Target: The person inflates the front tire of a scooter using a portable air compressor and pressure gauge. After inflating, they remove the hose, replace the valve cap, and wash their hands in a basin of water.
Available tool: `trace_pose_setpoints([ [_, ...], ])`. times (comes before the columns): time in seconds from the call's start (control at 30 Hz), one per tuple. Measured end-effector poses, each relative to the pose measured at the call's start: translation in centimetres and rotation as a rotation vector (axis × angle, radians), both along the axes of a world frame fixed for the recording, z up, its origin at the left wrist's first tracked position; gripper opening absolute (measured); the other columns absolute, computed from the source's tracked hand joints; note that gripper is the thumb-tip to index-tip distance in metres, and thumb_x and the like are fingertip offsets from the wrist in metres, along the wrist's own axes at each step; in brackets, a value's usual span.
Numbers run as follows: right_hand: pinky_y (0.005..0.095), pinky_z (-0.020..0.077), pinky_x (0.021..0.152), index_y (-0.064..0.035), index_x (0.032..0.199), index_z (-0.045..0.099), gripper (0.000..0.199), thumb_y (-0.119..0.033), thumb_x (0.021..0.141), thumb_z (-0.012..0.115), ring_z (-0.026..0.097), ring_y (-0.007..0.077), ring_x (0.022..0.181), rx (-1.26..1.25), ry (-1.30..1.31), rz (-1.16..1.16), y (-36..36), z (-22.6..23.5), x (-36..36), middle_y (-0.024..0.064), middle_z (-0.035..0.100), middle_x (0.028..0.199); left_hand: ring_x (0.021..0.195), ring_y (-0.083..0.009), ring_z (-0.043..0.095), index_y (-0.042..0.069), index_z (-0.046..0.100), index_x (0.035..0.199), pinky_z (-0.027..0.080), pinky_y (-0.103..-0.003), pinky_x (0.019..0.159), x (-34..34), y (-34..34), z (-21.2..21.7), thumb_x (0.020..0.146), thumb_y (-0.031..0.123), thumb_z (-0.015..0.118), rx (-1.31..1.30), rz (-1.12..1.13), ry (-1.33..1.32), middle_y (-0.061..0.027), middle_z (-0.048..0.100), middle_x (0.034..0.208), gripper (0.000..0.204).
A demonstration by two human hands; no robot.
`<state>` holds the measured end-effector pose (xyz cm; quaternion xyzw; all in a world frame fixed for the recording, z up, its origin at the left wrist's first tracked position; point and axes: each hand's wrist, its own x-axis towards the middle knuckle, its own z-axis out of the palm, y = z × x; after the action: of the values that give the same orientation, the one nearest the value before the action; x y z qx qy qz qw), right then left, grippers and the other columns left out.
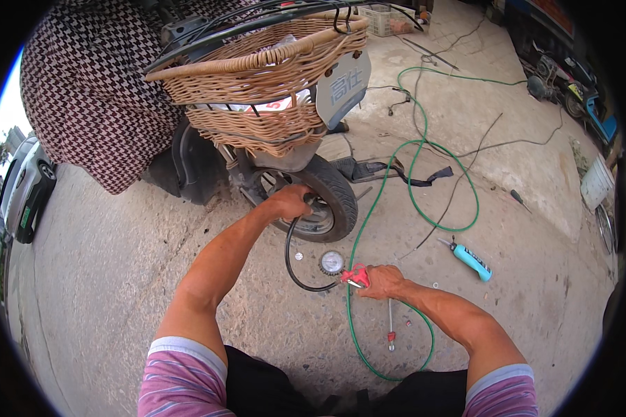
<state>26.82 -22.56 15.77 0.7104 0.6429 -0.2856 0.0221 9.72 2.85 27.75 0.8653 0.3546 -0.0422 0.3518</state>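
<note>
My left hand point(289, 201) reaches into the front wheel point(334, 194) of a scooter and grips the end of a short black hose point(292, 264) at the rim. That hose curves down to a tyre inflator with a round gauge point(332, 263) and a red handle point(356, 276). My right hand point(382, 281) is closed around the red handle, just above the concrete. A green air hose point(414, 160) runs from the inflator across the ground in loops.
A wicker basket point(264, 69) sits above the wheel, with a checked cloth point(90, 90) over the scooter to the left. On the concrete lie a blue-handled tool point(471, 260), a screwdriver point(391, 323), a black strap point(403, 174) and loose cables. A white bucket point(597, 182) stands right; a car point(24, 191) is parked left.
</note>
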Motion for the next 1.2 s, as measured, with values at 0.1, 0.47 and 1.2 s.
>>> trace_pose_setpoints([
  [0.1,0.0444,0.0495,0.084,0.0045,0.104,0.062,0.061,-0.045,0.069,0.063,0.066,0.0378,0.091,0.008,0.000,-0.001,0.0,-0.1,0.0,0.0240,0.068,0.095,0.065,-0.0224,0.063,0.005,0.056,0.129,0.048,-0.035,0.061,0.0,0.3,-0.4,0.073,0.021,0.071,0.017,-0.007,0.000,-0.0125,0.065,0.074,0.061],
  [0.47,0.0449,0.0495,0.085,0.0047,0.103,0.062,0.061,-0.046,0.069,0.063,0.066,0.0380,0.092,0.019,-0.004,0.005,-0.1,-0.7,0.1,0.0242,0.068,0.095,0.074,-0.0232,0.066,0.010,0.059,0.127,0.051,-0.034,0.065,0.2,-0.4,0.2,0.075,0.016,0.070,0.042,0.003,0.031,-0.0140,0.069,0.090,0.054],
  [1.2,0.0449,0.0496,0.085,0.0051,0.103,0.062,0.061,-0.047,0.070,0.064,0.066,0.0375,0.093,0.012,-0.009,-0.002,0.1,-0.8,0.1,0.0240,0.068,0.097,0.091,-0.0277,0.067,0.006,0.058,0.126,0.050,-0.035,0.082,0.3,0.2,-0.5,0.073,0.018,0.071,0.089,-0.028,0.030,-0.0175,0.068,0.106,0.056],
])
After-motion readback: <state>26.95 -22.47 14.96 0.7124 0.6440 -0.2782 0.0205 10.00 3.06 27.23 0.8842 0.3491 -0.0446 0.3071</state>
